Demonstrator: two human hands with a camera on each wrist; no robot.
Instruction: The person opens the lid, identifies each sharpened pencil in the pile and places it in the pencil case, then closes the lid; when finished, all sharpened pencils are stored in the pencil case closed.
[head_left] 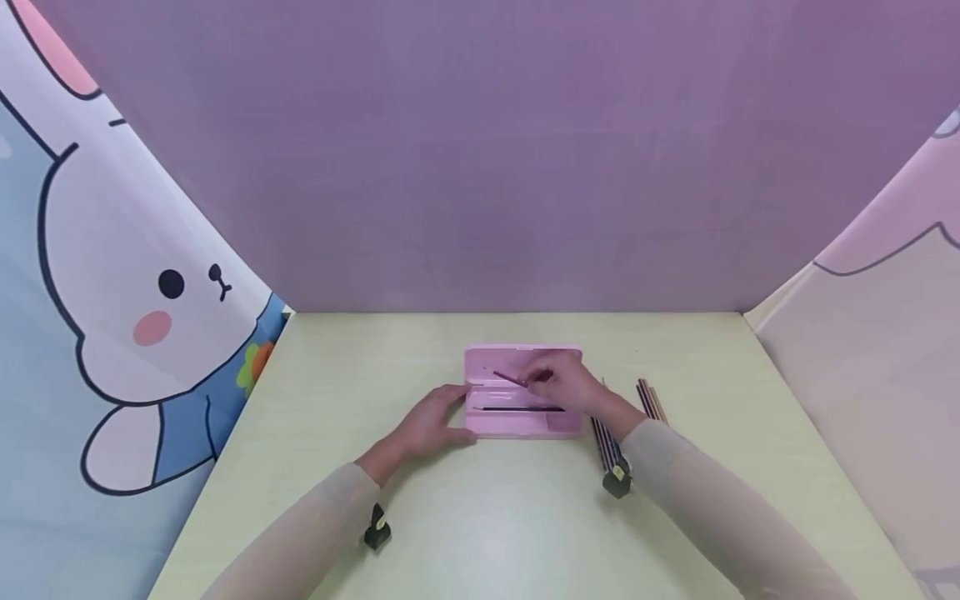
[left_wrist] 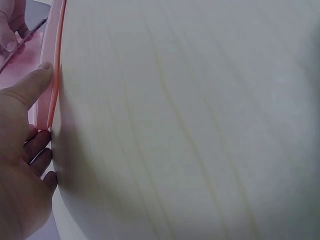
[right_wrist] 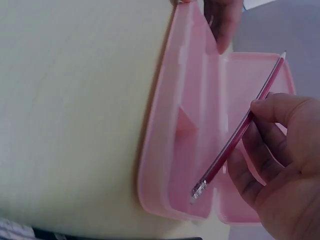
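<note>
The right hand [head_left: 561, 382] pinches a slim dark-red pencil with a silvery stripe [right_wrist: 224, 151] between thumb and fingers, its pale point at one end and a metal-banded eraser end at the other. The pencil slants above the open pink plastic pencil case [head_left: 525, 436]. The left hand [head_left: 431, 422] holds the left end of that case, thumb against the near wall and fingers around the end. The hinged lid [head_left: 487, 360] lies back on the far side. In the head view, a thin dark pencil [head_left: 517, 409] lies lengthwise in the base. Just right of the case, partly hidden by the right forearm, is a bundle of dark striped pencils [head_left: 602, 442]; farther right is a group of dark and tan pencils [head_left: 651, 400]. All rest on a pale wood-grain table [head_left: 360, 358]. Behind stands a plain purple panel [head_left: 510, 167]; a white cartoon rabbit [head_left: 112, 292] decorates the left one.
</note>
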